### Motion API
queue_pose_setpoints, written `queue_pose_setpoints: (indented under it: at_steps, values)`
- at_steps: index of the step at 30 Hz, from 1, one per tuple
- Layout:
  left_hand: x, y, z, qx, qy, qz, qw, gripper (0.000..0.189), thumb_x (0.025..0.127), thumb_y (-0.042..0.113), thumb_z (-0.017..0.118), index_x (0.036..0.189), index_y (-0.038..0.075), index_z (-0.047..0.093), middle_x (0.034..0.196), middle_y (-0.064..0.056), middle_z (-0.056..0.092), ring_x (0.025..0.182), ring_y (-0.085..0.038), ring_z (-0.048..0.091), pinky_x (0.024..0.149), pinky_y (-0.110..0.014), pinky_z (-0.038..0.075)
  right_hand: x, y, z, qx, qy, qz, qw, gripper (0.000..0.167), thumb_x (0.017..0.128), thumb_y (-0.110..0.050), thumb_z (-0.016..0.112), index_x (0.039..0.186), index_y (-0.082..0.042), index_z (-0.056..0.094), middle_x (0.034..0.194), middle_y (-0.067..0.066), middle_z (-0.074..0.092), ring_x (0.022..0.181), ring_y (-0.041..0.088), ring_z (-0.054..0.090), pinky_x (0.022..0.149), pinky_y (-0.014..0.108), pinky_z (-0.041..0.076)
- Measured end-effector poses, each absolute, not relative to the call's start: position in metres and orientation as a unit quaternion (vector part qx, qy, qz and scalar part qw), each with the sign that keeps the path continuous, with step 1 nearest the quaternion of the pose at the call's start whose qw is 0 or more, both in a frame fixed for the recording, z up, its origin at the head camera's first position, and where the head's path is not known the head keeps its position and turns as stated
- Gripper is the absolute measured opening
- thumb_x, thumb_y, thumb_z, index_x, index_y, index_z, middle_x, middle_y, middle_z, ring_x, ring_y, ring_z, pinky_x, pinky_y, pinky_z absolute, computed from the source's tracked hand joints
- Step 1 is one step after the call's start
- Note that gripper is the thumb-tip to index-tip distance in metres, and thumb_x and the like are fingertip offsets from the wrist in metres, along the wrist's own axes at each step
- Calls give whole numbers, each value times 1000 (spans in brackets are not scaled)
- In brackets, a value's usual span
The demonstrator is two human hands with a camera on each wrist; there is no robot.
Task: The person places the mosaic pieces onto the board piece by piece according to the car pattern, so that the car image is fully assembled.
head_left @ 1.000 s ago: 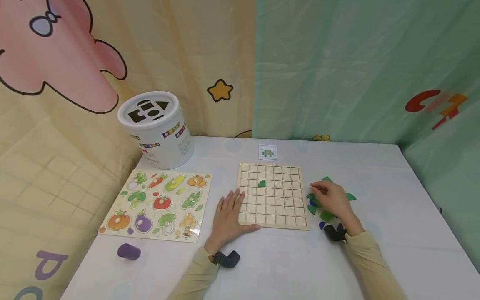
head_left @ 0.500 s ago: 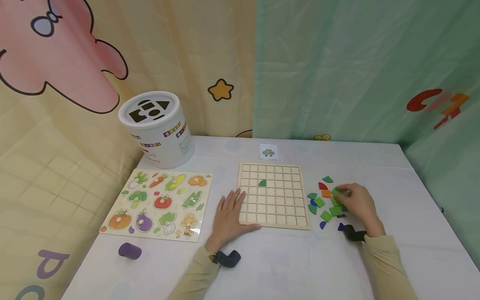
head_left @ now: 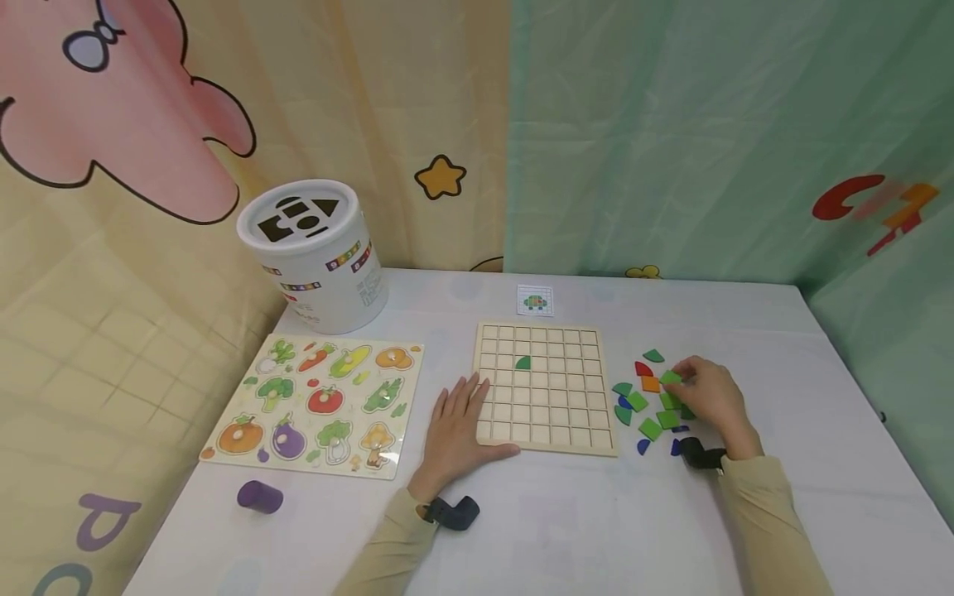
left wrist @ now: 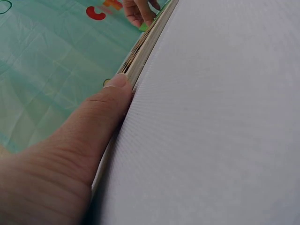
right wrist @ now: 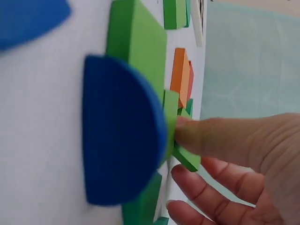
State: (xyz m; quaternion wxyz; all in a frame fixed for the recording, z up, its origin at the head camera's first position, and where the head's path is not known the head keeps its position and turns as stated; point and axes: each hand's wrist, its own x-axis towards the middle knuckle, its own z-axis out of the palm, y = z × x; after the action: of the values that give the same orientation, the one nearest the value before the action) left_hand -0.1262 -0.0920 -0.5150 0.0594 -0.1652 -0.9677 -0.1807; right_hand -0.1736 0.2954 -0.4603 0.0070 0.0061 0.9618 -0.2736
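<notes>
My left hand (head_left: 456,426) lies with spread fingers on the left edge of a wooden grid board (head_left: 551,414), its thumb along the front edge. In the left wrist view, the thumb (left wrist: 101,110) presses against the board's side. One dark green quarter-circle piece (head_left: 523,362) sits in a cell of the board. At the right, my right hand (head_left: 711,397) pinches a light green square tile (right wrist: 188,159) between thumb and fingers, amid the loose pieces. Around it lie several green squares (head_left: 650,429), an orange square (head_left: 651,384), a red quarter-circle (head_left: 643,369) and blue half-circles (right wrist: 122,131).
A small picture card (head_left: 535,300) lies behind the board. At the left are a vegetable peg puzzle (head_left: 346,426), a white bucket with shape holes in its lid (head_left: 324,277), and a purple cylinder (head_left: 260,497). Patterned curtains (head_left: 641,149) hang behind the table.
My right hand has moved right from the board side of the loose pieces to their far side, uncovering the orange, red and green pieces. My left hand has stayed put.
</notes>
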Motion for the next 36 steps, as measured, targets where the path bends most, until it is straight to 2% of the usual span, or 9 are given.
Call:
queue_pose_setpoints:
  at_steps: [10, 16, 20, 23, 29, 36]
  values:
    - [-128, -92, -517, -165, -969, -174, 62, 113, 67, 78, 60, 151, 11, 25, 155, -8, 20, 142, -25, 12, 113, -43, 6, -170, 291, -459, 13, 963, -268, -30, 19, 86, -13, 68, 96, 0, 58, 90, 20, 63, 72, 30, 57, 55, 34, 42]
    - [-127, -92, -514, -165, -967, -186, 55, 113, 67, 76, 62, 151, 10, 25, 155, -8, 20, 142, -25, 12, 113, -43, 5, -168, 289, -460, -5, 961, -272, -53, 18, 86, -12, 67, 96, 0, 59, 83, 14, 61, 66, 25, 55, 52, 31, 39]
    - [-126, -92, -512, -164, -967, -187, 49, 112, 68, 76, 62, 151, 10, 25, 156, -8, 20, 142, -25, 12, 113, -43, 5, -169, 283, -462, -21, 955, -282, -90, 15, 87, -9, 66, 96, 1, 61, 80, 11, 57, 60, 21, 48, 48, 31, 37]
    - [-126, -92, -512, -164, -967, -186, 49, 112, 68, 75, 63, 151, 10, 25, 156, -8, 19, 142, -25, 11, 113, -43, 5, -173, 271, -464, -34, 947, -298, -116, 15, 88, -8, 65, 98, 2, 63, 80, 11, 56, 62, 21, 46, 48, 30, 37]
    - [-126, -92, -513, -166, -967, -188, 53, 112, 68, 75, 63, 151, 10, 25, 156, -8, 19, 142, -25, 11, 113, -43, 4, -184, 242, -467, -64, 934, -335, -108, 18, 89, -7, 66, 102, 4, 66, 81, 10, 54, 68, 22, 47, 54, 31, 38]
    - [-127, -92, -513, -163, -968, -185, 49, 113, 67, 76, 62, 151, 11, 24, 156, -7, 19, 142, -25, 11, 113, -42, 4, -197, 209, -467, -124, 914, -373, -101, 13, 87, -11, 70, 94, 0, 66, 80, 8, 58, 65, 20, 50, 52, 32, 39]
